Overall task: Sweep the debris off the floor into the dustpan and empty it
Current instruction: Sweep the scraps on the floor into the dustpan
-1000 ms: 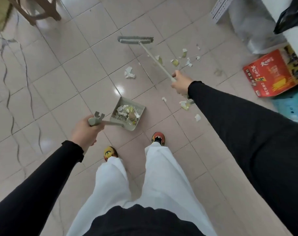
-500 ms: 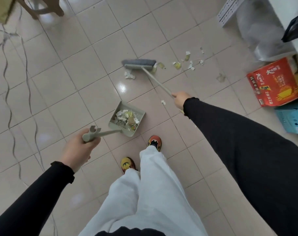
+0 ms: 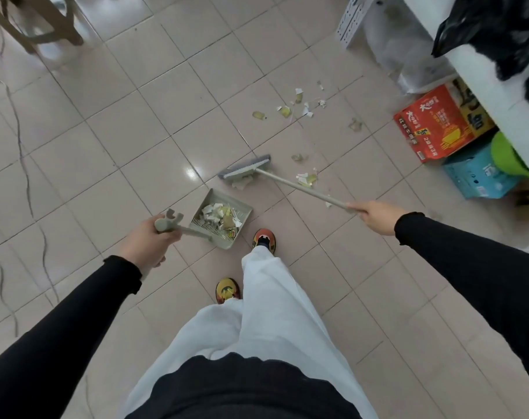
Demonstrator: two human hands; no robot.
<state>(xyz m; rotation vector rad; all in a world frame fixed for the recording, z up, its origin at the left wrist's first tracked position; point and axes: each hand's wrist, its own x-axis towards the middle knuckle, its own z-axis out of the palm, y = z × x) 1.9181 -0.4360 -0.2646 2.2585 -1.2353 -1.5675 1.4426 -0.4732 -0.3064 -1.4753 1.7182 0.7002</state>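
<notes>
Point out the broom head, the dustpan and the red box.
broom head point(image 3: 245, 169): head view, on the grey bristle block.
dustpan point(image 3: 212, 197): head view, on the bare far wall of the tray.
red box point(image 3: 438, 124): head view, on its printed top face.

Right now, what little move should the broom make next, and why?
Probably a short pull toward the dustpan. The broom in the right hand sits just beyond the pan's open edge with a scrap under its bristles, and the left hand holds the pan ready. More scraps wait farther out.
</notes>
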